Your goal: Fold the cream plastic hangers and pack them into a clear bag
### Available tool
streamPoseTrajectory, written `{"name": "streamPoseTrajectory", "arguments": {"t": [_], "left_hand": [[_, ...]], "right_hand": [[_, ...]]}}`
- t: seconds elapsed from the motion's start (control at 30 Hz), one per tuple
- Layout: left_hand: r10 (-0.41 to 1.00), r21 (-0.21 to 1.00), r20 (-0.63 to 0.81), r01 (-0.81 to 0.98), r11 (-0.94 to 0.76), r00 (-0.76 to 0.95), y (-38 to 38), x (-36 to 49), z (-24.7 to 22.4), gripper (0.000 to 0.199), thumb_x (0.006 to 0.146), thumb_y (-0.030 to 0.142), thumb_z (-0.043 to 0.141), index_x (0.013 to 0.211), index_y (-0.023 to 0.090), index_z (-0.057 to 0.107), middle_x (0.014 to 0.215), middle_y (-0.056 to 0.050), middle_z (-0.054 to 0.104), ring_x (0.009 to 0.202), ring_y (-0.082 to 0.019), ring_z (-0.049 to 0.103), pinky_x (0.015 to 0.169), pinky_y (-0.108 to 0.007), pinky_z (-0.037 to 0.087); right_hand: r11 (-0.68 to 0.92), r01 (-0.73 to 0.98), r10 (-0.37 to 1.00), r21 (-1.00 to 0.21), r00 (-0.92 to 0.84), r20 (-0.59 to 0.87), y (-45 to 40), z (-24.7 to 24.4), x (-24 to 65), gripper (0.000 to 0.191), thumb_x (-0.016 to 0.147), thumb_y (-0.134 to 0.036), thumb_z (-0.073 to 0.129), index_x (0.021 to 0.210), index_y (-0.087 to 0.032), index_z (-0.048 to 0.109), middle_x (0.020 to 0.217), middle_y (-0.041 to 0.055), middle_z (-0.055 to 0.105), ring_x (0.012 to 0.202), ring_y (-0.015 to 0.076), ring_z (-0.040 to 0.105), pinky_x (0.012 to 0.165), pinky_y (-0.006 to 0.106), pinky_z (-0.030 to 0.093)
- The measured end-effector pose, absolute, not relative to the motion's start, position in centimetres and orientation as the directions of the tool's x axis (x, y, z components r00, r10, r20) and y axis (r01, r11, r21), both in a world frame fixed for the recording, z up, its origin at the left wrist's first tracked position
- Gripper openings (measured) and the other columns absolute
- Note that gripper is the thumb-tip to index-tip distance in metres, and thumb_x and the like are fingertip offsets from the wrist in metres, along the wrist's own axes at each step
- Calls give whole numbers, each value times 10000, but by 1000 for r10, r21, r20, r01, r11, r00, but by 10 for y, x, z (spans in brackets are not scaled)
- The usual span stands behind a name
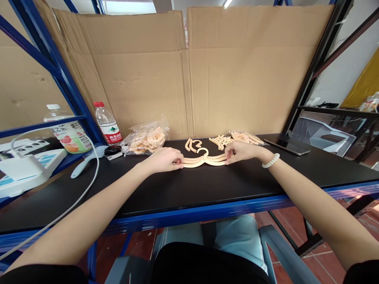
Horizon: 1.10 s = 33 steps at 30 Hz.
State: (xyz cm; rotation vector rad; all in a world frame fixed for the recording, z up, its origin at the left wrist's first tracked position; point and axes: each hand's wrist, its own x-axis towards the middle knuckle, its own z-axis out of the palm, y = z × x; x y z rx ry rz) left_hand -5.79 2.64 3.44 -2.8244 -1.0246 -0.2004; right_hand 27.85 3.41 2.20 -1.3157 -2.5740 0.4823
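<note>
Curved pale wooden strips (194,163) lie in the middle of the black table, meeting under a hook-shaped piece (202,151) and forming a hanger-like outline. Closed on the left ends of the strips is my left hand (168,159). My right hand (237,152), with a white beaded bracelet at the wrist, pinches the right ends. Behind them are a few loose curved pieces (188,144) and a pile of small pale pieces (221,141).
At the left stand a red-capped bottle (109,125), a plastic bag of pale pieces (148,139), a blue brush (85,161) and a white cable. A second bag (244,137) and a dark tablet (286,146) lie at the right. Cardboard (142,79) walls the back.
</note>
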Motion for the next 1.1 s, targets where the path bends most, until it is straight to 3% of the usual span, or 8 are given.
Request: {"name": "streamPoseTrajectory", "arguments": {"t": [0.17, 0.33, 0.47, 0.6, 0.73, 0.87, 1.0, 1.1], "left_hand": [[647, -122, 206, 675, -727, 734, 24, -56, 34, 93, 834, 245, 600, 766, 198, 642, 824, -3, 674, 727, -163, 615, 541, -253, 301], [667, -270, 192, 692, -669, 720, 20, -53, 34, 110, 852, 238, 550, 771, 200, 615, 851, -15, 678, 755, -182, 622, 511, -265, 260], [694, -325, 190, 712, -623, 694, 15, -49, 35, 98, 847, 233, 542, 836, 200, 634, 857, -34, 674, 795, -218, 634, 524, -266, 311], [650, -173, 262, 697, -696, 713, 15, -44, 28, 296, 878, 310, 543, 1133, 182, 620, 1110, -102, 663, 1029, -269, 617, 789, -314, 466], [598, 65, 271, 606, -793, 754, 16, -38, 13, 561, 945, 430, 475, 1429, 153, 417, 1480, -160, 437, 1376, -298, 382, 1142, -438, 252], [645, 172, 175, 622, -764, 744, 15, -34, -1, 612, 978, 434, 401, 1521, 190, 259, 1587, -120, 226, 1480, -277, 162, 1187, -511, 30], [699, 189, 70, 679, -709, 711, 15, -32, -8, 670, 977, 509, 359, 1537, 170, 215, 1594, -138, 156, 1487, -286, 110, 1180, -532, -4], [714, 248, 61, 683, -688, 697, 16, -32, -8, 648, 970, 510, 385, 1517, 180, 279, 1585, -147, 187, 1481, -300, 137, 1170, -563, 11]], "right_hand": [[551, 759, 823, -348, -564, 71, 36, 20, 280, 259, 707, -441, 683, 671, -189, 634, 723, 29, 660, 706, 187, 600, 633, 295, 425], [535, 781, 840, -322, -534, 98, 34, 21, 279, 190, 699, -358, 672, 689, -196, 571, 753, 26, 635, 740, 191, 599, 641, 294, 428], [545, 789, 837, -282, -530, 136, 32, 23, 280, 181, 701, -329, 666, 713, -197, 545, 774, 34, 622, 760, 198, 590, 647, 298, 425], [565, 775, 825, -282, -532, 190, 32, 21, 279, 172, 757, -332, 633, 835, -181, 603, 894, 78, 669, 840, 226, 617, 719, 326, 471], [559, 766, 829, -317, -511, 227, 30, 13, 269, 402, 855, -381, 571, 1175, -145, 625, 1227, 164, 649, 1124, 313, 600, 956, 429, 459], [590, 748, 807, -304, -542, 233, 23, -3, 248, 690, 915, -574, 450, 1431, -115, 459, 1477, 181, 456, 1391, 365, 372, 1137, 501, 302], [590, 763, 806, -264, -579, 125, 17, -16, 231, 907, 893, -707, 368, 1500, -34, 329, 1563, 211, 291, 1470, 387, 156, 1200, 521, 151], [593, 767, 803, -244, -586, 108, 17, -20, 229, 882, 912, -701, 330, 1518, -61, 302, 1570, 204, 272, 1474, 387, 132, 1196, 542, 122]]}}
